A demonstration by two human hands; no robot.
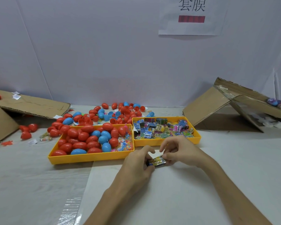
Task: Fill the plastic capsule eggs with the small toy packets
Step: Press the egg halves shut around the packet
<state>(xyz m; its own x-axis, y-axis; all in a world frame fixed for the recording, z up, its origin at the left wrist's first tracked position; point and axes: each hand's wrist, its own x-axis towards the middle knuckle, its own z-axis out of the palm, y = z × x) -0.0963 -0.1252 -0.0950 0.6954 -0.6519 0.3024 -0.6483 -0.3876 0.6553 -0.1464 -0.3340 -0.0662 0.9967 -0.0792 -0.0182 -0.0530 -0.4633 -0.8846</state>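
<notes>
Both hands hold one small printed toy packet (pixel 157 161) just above the table, in front of the trays. My left hand (pixel 137 163) grips its left end with curled fingers. My right hand (pixel 177 150) pinches its right end. A yellow tray (pixel 88 158) at centre left holds several red and blue capsule eggs (pixel 88 140) and some clear bags of tiny toys (pixel 124 144). A second yellow tray (pixel 167 142) to its right is full of colourful small packets (pixel 162 129).
Loose red and blue eggs and egg halves (pixel 113 113) lie scattered behind the trays. A cardboard flap (pixel 31 104) stands at the left, an opened cardboard box (pixel 221 108) with wrapped eggs at the right. A white wall with a paper sign (pixel 191 15) rises behind.
</notes>
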